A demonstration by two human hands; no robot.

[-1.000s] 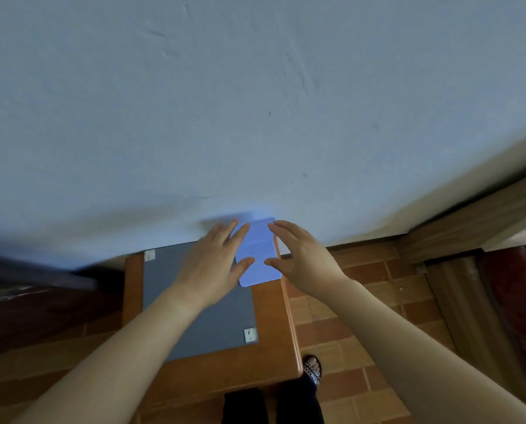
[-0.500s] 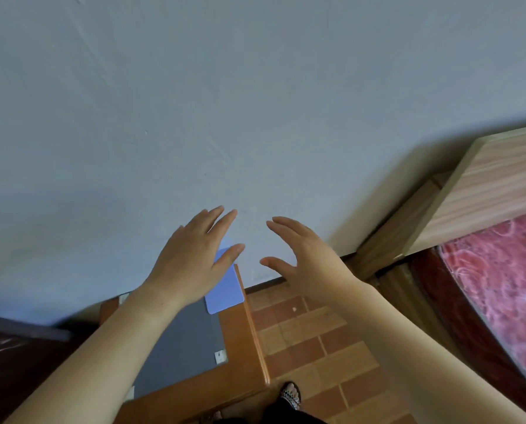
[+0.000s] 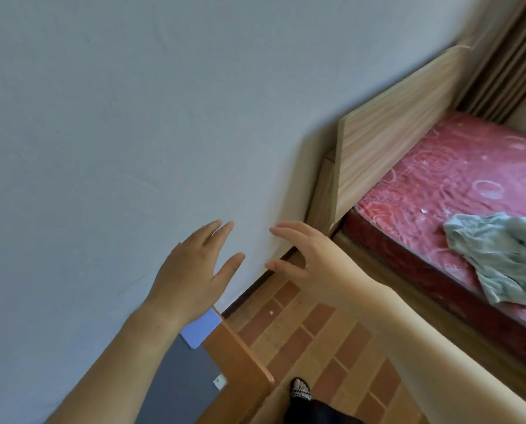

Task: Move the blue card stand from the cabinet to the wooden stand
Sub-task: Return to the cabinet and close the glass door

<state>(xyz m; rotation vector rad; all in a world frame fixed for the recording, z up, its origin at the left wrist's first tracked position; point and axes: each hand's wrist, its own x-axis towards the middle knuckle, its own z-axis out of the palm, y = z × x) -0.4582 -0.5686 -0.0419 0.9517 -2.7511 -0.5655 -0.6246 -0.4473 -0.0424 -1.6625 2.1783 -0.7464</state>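
The blue card stand [image 3: 201, 328] rests on the wooden stand [image 3: 240, 371] at its far corner by the wall, half on a grey mat [image 3: 176, 384]; my left wrist hides part of it. My left hand [image 3: 194, 270] hovers above it with fingers spread, holding nothing. My right hand [image 3: 304, 258] is raised to the right, over the floor, fingers apart and empty. Neither hand touches the card stand.
A pale wall [image 3: 133, 117] fills the upper left. A bed with a wooden headboard [image 3: 393, 130] and red mattress [image 3: 457, 185] stands at right, a blue-green cloth [image 3: 500, 255] on it. Brick-pattern floor [image 3: 316, 341] lies between; my foot [image 3: 300, 393] shows below.
Both hands have let go of the blue card stand and lifted off it. The view has swung right, bringing the bed in; the card stand stays on the wooden stand.
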